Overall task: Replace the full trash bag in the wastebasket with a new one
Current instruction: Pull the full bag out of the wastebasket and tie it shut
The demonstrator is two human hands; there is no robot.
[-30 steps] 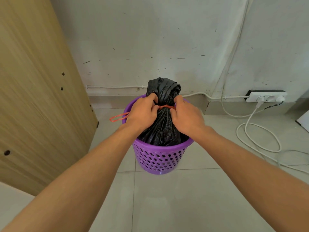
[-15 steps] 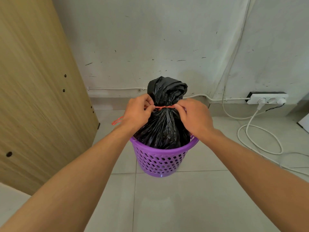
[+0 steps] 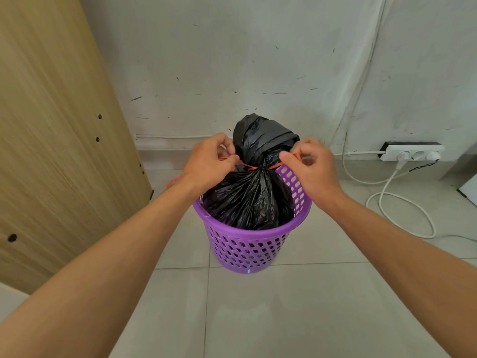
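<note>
Black plastic trash bag (image 3: 251, 202) in purple perforated wastebasket (image 3: 247, 249): my left hand (image 3: 209, 164) and right hand (image 3: 313, 169) pinch the red tie (image 3: 255, 167), cinching its neck; lifting out likely follows.

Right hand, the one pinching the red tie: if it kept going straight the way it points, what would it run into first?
Probably the gathered top of the black trash bag: the right hand points inward toward it, pinching the red tie. Depth is unclear.

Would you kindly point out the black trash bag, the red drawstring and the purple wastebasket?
black trash bag (image 3: 247, 200), head view, bulging body below the tie.
red drawstring (image 3: 251, 167), head view, taut stretch at the neck.
purple wastebasket (image 3: 247, 251), head view, perforated front wall.
</note>
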